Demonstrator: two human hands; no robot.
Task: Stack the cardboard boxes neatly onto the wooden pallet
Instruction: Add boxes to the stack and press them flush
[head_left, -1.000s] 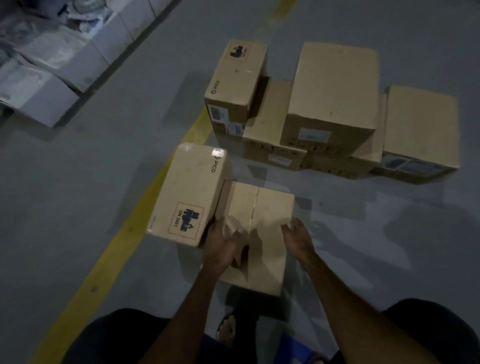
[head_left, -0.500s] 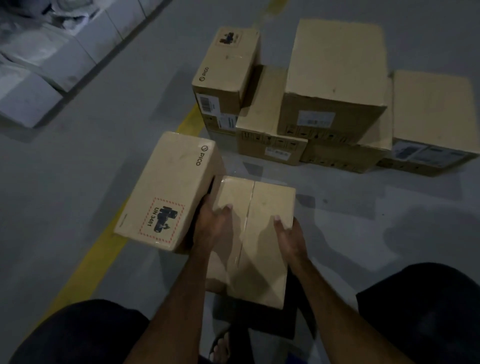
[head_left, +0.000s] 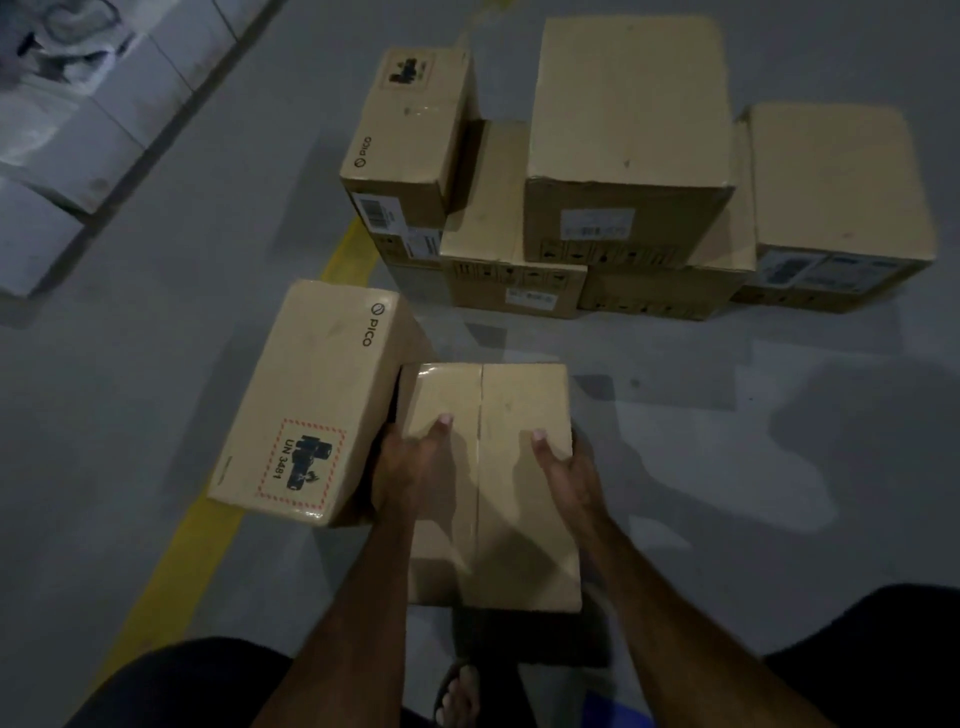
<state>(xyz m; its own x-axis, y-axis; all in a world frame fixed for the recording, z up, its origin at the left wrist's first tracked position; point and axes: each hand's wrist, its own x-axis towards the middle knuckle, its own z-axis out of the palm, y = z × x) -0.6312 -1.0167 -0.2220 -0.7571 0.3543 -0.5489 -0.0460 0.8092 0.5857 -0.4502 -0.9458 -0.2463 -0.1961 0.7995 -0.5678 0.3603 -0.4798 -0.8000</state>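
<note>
Both hands grip plain taped box (head_left: 498, 467) above floor: left hand (head_left: 410, 467) on left edge, right hand (head_left: 563, 467) on right edge. Beside it, box marked "PICO", "UN 3481" (head_left: 311, 400).

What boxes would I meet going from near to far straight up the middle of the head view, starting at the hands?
Plain taped box held between left hand and right hand → low flat box on the floor → tall large box stacked behind it.
</note>
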